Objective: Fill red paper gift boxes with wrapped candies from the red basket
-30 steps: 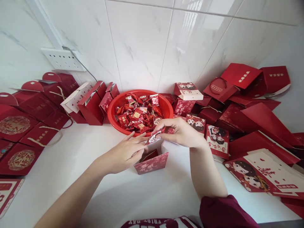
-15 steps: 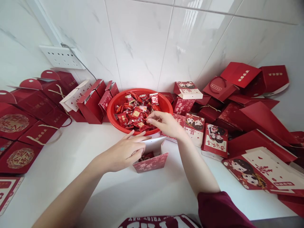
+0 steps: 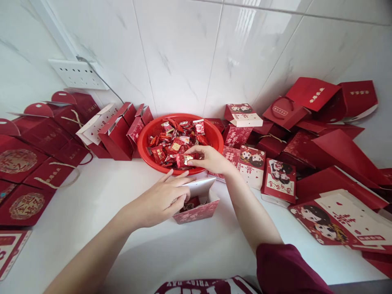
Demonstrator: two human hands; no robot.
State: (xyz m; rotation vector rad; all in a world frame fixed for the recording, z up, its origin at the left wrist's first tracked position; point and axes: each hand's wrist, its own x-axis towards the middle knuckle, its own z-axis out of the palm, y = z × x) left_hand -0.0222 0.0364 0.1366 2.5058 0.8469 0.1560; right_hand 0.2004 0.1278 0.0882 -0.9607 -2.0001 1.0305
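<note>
The right hand [image 3: 211, 160] has its grip closed on one shiny red wrapped sweet [image 3: 183, 160], above the round red plastic basket [image 3: 144, 156], where many remain. The left hand [image 3: 159, 200] touches the open red floral paper box [image 3: 199, 213], its grip unclear; some sweets [image 3: 191, 204] are already inside.

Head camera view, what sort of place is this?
Probably an indoor workspace, perhaps in a home. The signs are marbled wall tiles, a socket panel, and a white tabletop bearing a red basket of wrapped packets.
</note>
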